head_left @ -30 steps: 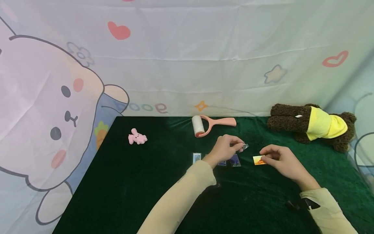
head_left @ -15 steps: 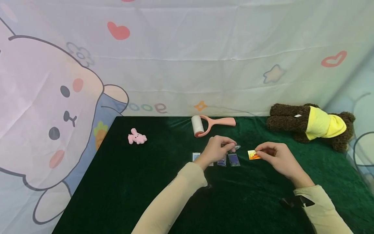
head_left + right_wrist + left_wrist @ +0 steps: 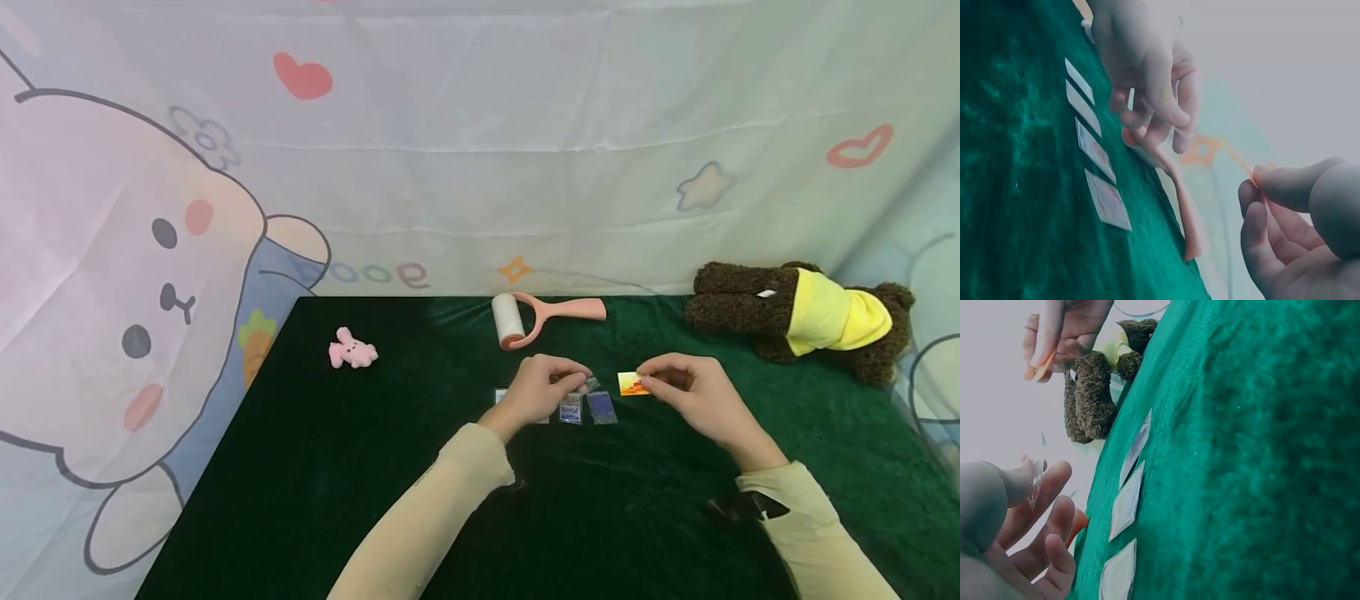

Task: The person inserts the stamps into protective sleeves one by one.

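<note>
My left hand pinches a small clear plastic sleeve between thumb and index finger, above the cloth. In the left wrist view the transparent sleeve appears edge-on at the fingertips. To the right, my right hand pinches a small yellow-and-orange card by its right edge. The card and the sleeve face each other across a narrow gap. Below the hands lies a row of several small sleeved cards, among them a blue one and a purple one; my left hand partly covers the row.
A pink-handled lint roller lies at the back of the dark green cloth. On the left sits a small pink plush toy. A brown teddy bear in yellow lies at the back right, before a printed curtain.
Both hands have moved left, the right one also slightly farther back, and the card has come closer to the sleeve. The purple card now shows fully.
</note>
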### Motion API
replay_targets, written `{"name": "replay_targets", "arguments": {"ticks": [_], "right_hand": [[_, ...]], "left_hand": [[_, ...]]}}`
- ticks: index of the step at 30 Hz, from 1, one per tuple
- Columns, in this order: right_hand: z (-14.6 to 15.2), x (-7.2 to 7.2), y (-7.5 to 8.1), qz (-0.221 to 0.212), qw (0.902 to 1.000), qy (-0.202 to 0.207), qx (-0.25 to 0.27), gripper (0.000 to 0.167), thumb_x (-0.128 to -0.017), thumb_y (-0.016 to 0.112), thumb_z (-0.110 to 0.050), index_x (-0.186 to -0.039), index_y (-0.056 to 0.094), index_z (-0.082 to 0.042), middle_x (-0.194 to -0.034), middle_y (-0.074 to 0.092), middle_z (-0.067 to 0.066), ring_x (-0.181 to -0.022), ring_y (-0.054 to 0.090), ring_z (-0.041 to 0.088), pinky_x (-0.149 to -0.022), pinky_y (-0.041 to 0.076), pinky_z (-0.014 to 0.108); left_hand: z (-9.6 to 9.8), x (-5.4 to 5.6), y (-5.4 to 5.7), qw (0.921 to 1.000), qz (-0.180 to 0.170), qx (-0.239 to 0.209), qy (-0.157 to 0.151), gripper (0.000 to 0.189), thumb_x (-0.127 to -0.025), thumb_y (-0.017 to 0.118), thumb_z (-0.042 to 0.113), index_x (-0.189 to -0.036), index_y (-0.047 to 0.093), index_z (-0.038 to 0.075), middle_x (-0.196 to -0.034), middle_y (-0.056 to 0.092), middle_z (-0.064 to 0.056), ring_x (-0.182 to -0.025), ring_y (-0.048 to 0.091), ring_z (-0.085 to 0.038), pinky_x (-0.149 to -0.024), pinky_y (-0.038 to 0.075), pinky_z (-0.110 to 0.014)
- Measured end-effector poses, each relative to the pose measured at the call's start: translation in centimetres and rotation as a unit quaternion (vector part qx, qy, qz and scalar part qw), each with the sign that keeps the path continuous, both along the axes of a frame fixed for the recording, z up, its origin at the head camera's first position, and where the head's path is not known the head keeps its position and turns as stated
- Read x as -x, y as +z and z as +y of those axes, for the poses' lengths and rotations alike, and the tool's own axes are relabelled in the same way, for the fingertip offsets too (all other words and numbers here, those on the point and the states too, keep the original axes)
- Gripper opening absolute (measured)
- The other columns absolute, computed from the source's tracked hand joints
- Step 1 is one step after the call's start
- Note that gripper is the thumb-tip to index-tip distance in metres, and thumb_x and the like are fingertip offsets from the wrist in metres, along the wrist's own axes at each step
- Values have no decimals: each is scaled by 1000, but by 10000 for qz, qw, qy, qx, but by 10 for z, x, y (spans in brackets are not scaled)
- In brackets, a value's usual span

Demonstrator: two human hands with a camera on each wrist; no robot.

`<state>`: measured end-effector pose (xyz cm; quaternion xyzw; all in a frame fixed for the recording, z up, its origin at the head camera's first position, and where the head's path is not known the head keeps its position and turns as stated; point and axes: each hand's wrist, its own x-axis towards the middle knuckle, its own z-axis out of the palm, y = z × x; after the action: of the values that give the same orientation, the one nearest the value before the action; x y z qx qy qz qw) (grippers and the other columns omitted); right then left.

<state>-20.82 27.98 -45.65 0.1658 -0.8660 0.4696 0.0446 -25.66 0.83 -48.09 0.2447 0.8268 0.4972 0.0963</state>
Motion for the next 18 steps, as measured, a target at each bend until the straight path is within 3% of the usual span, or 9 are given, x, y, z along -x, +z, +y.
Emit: {"name": "replay_targets", "arguments": {"ticks": [9, 18], "right_hand": [[-16, 5, -2, 109, 9998, -86, -170, 11, -100, 72, -8, -111, 75, -6, -106, 75, 12, -82, 71, 25, -68, 58, 26], [-22, 8, -7, 204, 9994, -2, -262, 12, -98, 74, -5, -109, 75, -8, -105, 74, 9, -83, 69, 17, -70, 57, 26]], "left_hand": [[-8, -2, -4, 9998, 83, -23, -177, 23, -105, 66, 22, -123, 79, 15, -114, 79, 1, -90, 68, -9, -82, 56, -23], [-10, -2, -8, 9996, 100, -44, -250, 23, -104, 68, 20, -124, 78, 15, -113, 78, 1, -88, 70, -14, -76, 56, -22]]}}
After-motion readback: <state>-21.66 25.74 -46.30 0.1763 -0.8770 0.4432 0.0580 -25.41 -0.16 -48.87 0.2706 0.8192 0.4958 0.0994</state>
